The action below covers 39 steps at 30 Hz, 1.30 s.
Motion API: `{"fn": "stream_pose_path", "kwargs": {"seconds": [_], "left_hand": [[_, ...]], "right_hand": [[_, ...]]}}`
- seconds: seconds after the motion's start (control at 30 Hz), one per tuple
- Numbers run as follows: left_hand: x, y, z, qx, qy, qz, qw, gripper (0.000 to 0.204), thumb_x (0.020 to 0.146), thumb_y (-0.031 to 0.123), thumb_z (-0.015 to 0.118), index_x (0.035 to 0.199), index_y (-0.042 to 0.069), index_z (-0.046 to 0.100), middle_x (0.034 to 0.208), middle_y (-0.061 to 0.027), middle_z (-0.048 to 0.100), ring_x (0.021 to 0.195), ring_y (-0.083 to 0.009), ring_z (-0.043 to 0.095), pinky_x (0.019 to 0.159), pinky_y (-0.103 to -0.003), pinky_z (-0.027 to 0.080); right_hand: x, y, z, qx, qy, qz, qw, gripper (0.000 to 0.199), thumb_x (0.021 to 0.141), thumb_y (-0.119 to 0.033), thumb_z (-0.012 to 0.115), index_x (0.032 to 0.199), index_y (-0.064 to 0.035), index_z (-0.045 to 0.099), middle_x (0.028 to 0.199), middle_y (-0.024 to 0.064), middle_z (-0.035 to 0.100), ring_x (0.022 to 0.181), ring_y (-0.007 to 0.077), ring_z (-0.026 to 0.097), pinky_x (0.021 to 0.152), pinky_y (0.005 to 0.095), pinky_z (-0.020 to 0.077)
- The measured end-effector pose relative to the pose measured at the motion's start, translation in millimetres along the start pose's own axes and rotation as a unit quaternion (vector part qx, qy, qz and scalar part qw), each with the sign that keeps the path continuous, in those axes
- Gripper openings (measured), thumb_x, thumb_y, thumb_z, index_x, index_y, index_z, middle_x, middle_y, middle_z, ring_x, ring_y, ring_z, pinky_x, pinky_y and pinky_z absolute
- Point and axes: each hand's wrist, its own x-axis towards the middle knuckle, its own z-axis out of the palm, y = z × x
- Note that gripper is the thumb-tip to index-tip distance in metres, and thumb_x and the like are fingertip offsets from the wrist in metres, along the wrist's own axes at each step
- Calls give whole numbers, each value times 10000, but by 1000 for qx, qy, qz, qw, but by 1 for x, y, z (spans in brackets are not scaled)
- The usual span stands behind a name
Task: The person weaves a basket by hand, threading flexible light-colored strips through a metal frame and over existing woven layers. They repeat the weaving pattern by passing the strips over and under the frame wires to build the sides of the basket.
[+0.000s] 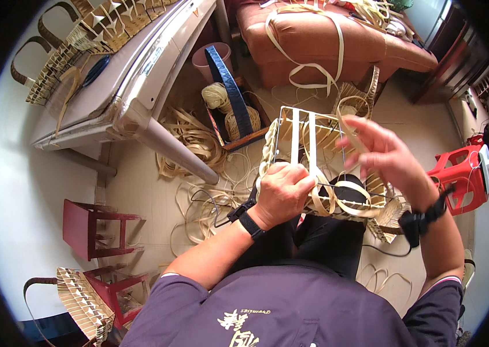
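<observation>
An unfinished wire-framed basket (267, 144), partly woven with pale flat strips, rests over my lap. My left hand (285, 191) is closed on its near left part, fingers curled over the frame where white strips (312, 136) cross it. To the right, my right hand (384, 151) is raised above the basket with bent fingers. A pale weaving strip (358, 134) loops up and runs among these fingers; the exact grip is partly hidden. More loops of strip (348, 196) hang at the basket's near side.
Loose strips (198, 139) lie tangled on the floor. A box with a blue handle (235, 98) holds string balls. A table (157, 63) stands left, a sofa (314, 46) ahead, a red plastic stool (458, 176) right. Low wooden stools (85, 228) and a finished basket (82, 301) are lower left.
</observation>
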Motion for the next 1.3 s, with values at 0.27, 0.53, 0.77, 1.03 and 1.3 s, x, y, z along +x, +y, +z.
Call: {"fn": "stream_pose_path", "kwargs": {"seconds": [0.27,0.53,0.77,1.03,1.3], "left_hand": [[8,5,2,25,-37,20,999,59,878,193,795,924,178,760,1336,39,755,882,-168,729,808,-382,533],[28,-15,-3,18,-152,109,982,165,948,183,750,1106,135,743,1214,7,783,957,-235,762,886,-386,562],[19,-13,-1,7,-121,73,990,161,947,159,712,1100,111,728,1092,-33,761,989,-254,759,908,-403,556],[19,-13,-1,-10,-115,64,991,88,948,139,766,1022,121,722,1091,-24,791,948,-258,756,881,-398,568],[21,-11,-4,2,-110,60,992,104,956,166,725,1054,133,731,1052,-25,772,957,-249,763,891,-406,573]], "right_hand": [[-56,73,60,-332,55,-41,941,578,980,154,498,1513,-5,656,1017,108,746,674,131,709,606,283,586],[-24,64,64,-351,145,-156,912,258,1085,25,663,1325,4,757,1003,57,744,651,96,703,600,258,566],[-90,89,42,-194,402,-352,823,190,1155,-102,642,1228,18,771,1086,73,774,992,144,736,926,301,592],[-137,231,19,-259,342,-153,890,459,1045,93,681,1484,-42,679,1088,86,815,870,155,769,803,319,643],[-69,191,57,-351,247,-293,854,591,996,53,739,1569,-11,605,1291,200,789,1093,341,802,982,410,629]]}}
